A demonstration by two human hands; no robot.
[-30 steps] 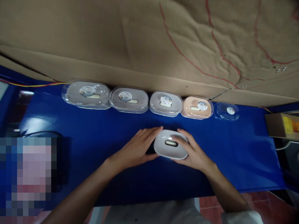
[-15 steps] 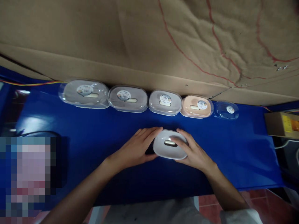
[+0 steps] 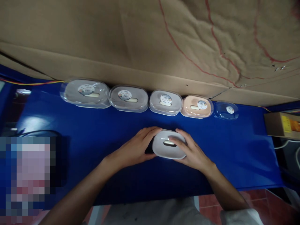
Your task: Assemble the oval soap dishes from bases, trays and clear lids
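Hands cupped round the white oval container point(image 3: 167, 147) on the blue surface point(image 3: 234, 150): left hand point(image 3: 136, 148) flat against its left end, right hand point(image 3: 191, 151) draped over top. Barely shifted since a second ago, just nudged slightly left.

Five lidded containers point(image 3: 165, 102) line the blue table's point(image 3: 246, 150) far edge; cardboard point(image 3: 140, 40) behind; box point(image 3: 281, 125) right.
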